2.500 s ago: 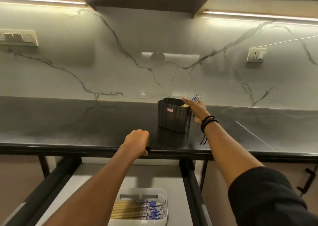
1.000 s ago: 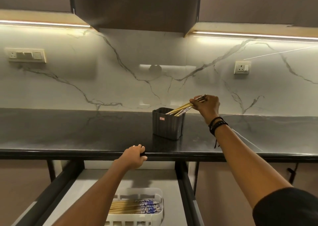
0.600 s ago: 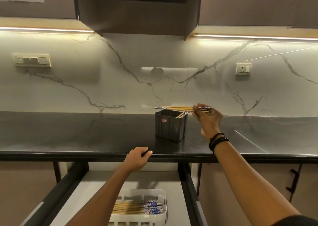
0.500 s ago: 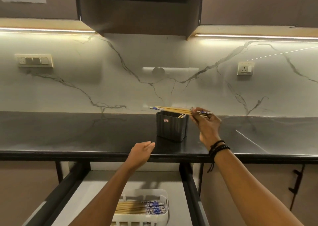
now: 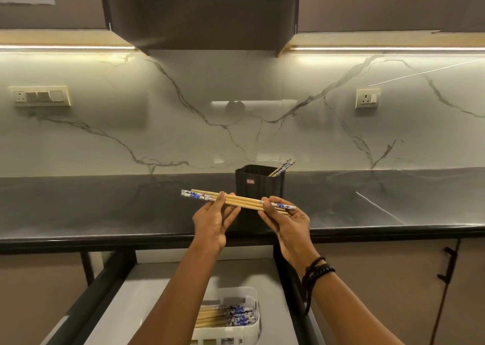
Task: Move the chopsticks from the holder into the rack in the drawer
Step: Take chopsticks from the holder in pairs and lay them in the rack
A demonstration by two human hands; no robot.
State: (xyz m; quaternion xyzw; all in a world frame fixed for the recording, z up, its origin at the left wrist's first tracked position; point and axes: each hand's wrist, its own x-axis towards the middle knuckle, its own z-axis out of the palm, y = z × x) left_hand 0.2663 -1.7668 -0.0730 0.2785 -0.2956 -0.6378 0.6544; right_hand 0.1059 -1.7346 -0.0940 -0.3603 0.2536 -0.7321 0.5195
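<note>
fingers (image 5: 232, 212) beneath chopsticks (image 5: 244, 203) (thumbs (image 5: 265, 203) on top)

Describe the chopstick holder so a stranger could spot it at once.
Look along the dark counter under the marble wall. Near its middle stands the holder: a black ribbed box with a small red label, chopsticks poking from its right corner.

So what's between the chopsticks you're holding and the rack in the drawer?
Head view: the counter's front edge, then bare drawer floor. The left forearm crosses that stretch; nothing else stands between the held chopsticks and the rack.
</note>
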